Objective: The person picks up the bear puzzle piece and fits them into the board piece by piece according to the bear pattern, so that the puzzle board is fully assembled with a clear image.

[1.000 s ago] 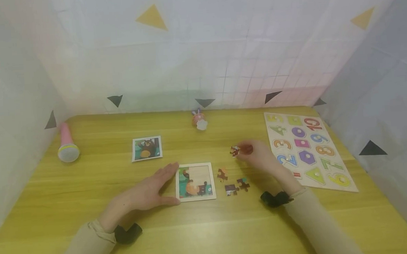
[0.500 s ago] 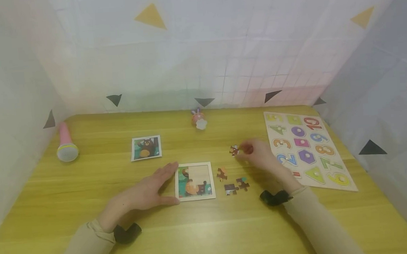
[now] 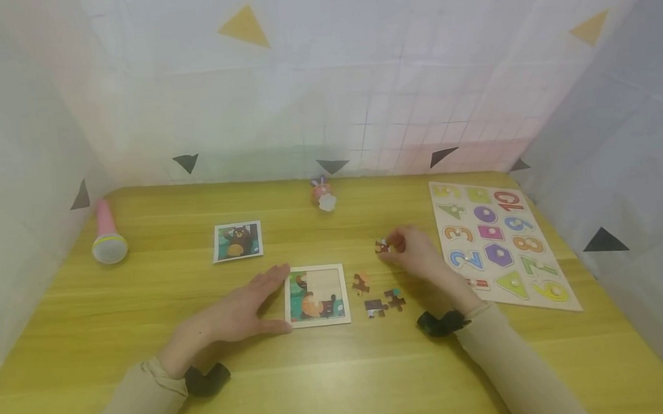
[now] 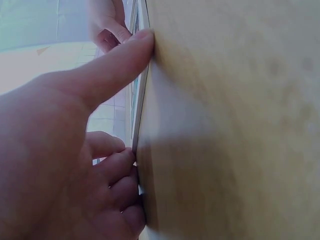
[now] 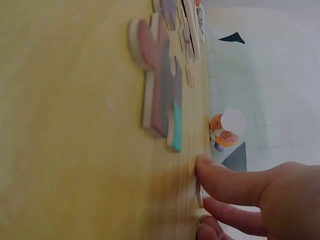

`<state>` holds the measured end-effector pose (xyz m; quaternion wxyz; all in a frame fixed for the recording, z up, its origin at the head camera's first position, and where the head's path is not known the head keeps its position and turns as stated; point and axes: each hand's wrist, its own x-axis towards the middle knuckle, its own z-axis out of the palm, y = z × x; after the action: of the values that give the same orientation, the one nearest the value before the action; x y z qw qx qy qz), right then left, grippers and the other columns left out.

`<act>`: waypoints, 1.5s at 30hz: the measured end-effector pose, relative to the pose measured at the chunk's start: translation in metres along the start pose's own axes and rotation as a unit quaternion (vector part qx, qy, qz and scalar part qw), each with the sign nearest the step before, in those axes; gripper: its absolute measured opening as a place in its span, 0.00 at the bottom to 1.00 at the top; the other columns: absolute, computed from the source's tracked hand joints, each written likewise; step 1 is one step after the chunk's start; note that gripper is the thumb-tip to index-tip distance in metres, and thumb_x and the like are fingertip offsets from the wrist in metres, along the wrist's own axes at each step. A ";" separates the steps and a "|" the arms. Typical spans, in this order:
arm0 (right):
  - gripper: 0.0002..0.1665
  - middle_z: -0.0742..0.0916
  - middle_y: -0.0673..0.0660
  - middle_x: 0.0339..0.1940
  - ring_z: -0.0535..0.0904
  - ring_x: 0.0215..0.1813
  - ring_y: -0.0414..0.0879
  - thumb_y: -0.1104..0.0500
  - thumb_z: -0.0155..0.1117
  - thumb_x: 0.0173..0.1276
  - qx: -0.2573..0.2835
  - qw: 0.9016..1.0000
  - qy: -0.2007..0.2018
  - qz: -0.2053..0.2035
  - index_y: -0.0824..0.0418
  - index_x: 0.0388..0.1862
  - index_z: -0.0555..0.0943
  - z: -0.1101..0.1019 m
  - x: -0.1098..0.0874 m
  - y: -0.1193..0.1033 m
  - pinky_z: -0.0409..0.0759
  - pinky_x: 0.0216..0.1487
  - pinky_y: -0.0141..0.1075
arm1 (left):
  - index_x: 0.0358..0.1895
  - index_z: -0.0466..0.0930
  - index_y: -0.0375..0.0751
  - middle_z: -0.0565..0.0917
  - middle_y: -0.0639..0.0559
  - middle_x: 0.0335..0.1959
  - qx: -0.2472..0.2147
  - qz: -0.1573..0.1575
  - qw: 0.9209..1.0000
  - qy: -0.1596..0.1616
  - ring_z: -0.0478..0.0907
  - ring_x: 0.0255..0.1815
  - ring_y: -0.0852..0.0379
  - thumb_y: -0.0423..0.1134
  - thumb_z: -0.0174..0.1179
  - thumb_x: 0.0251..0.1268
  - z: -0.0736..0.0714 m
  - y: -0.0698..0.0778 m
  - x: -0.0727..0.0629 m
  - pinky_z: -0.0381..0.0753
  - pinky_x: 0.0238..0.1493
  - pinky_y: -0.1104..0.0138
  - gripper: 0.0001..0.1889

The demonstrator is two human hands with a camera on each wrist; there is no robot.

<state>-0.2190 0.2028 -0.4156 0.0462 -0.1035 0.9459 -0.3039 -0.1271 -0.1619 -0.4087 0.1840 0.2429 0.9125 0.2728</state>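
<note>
When one reads the yellow wood-grained table (image 3: 317, 370) from its left side, the first object is the pink toy microphone with grey round head (image 3: 108, 234), which is lying near the left wall. Next comes the small square white-bordered bear card (image 3: 238, 242), flat on the table. In front of it is the left hand (image 3: 241, 312), which grasps nothing: its fingers are extended, the thumb and a fingertip touching the left edge of the square white-rimmed puzzle tray (image 3: 325, 283). This tray lies flat, near the middle, and its upper right part shows bare pale bottom. Behind it, near the back wall, is the small orange-and-white toy figure (image 3: 323, 196). Just right of the tray there are three loose brown jigsaw pieces (image 3: 360, 283). Farther back, the small brown-and-white jigsaw piece (image 3: 382, 247) is pinched between thumb and finger of the right hand (image 3: 418, 252); whether it touches the table, I cannot tell. Last is the pale wooden number-and-shape board (image 3: 502, 220).
</note>
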 end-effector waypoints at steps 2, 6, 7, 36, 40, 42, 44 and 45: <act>0.22 0.82 0.63 0.47 0.78 0.47 0.55 0.54 0.73 0.64 0.002 1.000 -0.003 -0.004 0.67 0.50 0.80 -0.001 0.000 0.000 0.80 0.50 0.47 | 0.82 0.42 0.48 0.44 0.48 0.83 -0.002 -0.001 1.000 -0.001 0.43 0.82 0.42 0.64 0.65 0.60 0.000 0.000 0.000 0.48 0.80 0.46 0.55; 0.23 0.83 0.63 0.47 0.79 0.48 0.55 0.55 0.74 0.63 0.013 1.000 -0.006 0.001 0.66 0.51 0.80 -0.001 0.000 -0.002 0.81 0.51 0.47 | 0.82 0.42 0.47 0.44 0.48 0.83 -0.003 -0.002 1.000 -0.001 0.43 0.82 0.43 0.63 0.65 0.60 -0.001 0.001 -0.001 0.48 0.80 0.46 0.55; 0.23 0.84 0.62 0.47 0.80 0.48 0.55 0.55 0.75 0.62 0.015 1.000 -0.006 0.002 0.66 0.51 0.80 -0.002 0.000 -0.002 0.81 0.50 0.46 | 0.82 0.42 0.47 0.44 0.48 0.83 -0.003 -0.001 1.000 0.000 0.43 0.83 0.43 0.63 0.65 0.60 -0.001 0.001 -0.001 0.48 0.80 0.46 0.55; 0.20 0.90 0.58 0.43 0.87 0.42 0.49 0.62 0.70 0.67 0.065 0.996 0.017 -0.060 0.58 0.58 0.84 0.000 -0.003 -0.004 0.85 0.44 0.42 | 0.82 0.42 0.46 0.45 0.46 0.83 -0.001 -0.001 1.000 0.000 0.43 0.82 0.41 0.63 0.65 0.61 -0.002 0.003 -0.001 0.48 0.80 0.45 0.55; 0.21 0.90 0.60 0.48 0.87 0.47 0.52 0.62 0.69 0.67 0.069 0.996 0.016 -0.058 0.58 0.59 0.84 0.000 -0.003 -0.005 0.86 0.47 0.45 | 0.82 0.42 0.46 0.45 0.46 0.83 0.001 -0.001 1.000 0.000 0.43 0.82 0.41 0.63 0.65 0.61 -0.002 0.003 -0.001 0.48 0.80 0.46 0.55; 0.23 0.90 0.60 0.48 0.87 0.48 0.53 0.61 0.70 0.66 0.063 0.996 0.020 -0.057 0.59 0.60 0.83 0.001 -0.003 -0.004 0.86 0.49 0.46 | 0.82 0.42 0.47 0.45 0.48 0.83 0.000 -0.005 1.000 -0.002 0.43 0.83 0.43 0.64 0.65 0.60 -0.002 0.003 0.000 0.48 0.80 0.47 0.55; 0.24 0.90 0.60 0.46 0.87 0.47 0.53 0.60 0.71 0.65 0.058 0.996 0.025 -0.056 0.59 0.61 0.82 0.002 -0.002 -0.004 0.85 0.49 0.47 | 0.82 0.43 0.47 0.45 0.47 0.83 -0.002 -0.005 1.000 -0.001 0.43 0.82 0.42 0.63 0.65 0.60 -0.001 0.003 0.000 0.48 0.80 0.46 0.55; 0.24 0.90 0.59 0.44 0.87 0.46 0.53 0.59 0.72 0.65 0.056 0.997 0.027 -0.054 0.59 0.61 0.82 0.002 -0.002 -0.003 0.85 0.49 0.47 | 0.82 0.43 0.47 0.45 0.47 0.83 -0.002 -0.004 1.000 -0.001 0.43 0.82 0.42 0.63 0.65 0.60 -0.001 0.003 0.000 0.48 0.80 0.46 0.55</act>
<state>-0.2163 0.1993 -0.4152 0.0100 -0.1429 0.9213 -0.3614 -0.1268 -0.1606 -0.4060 0.1869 0.2394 0.9125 0.2740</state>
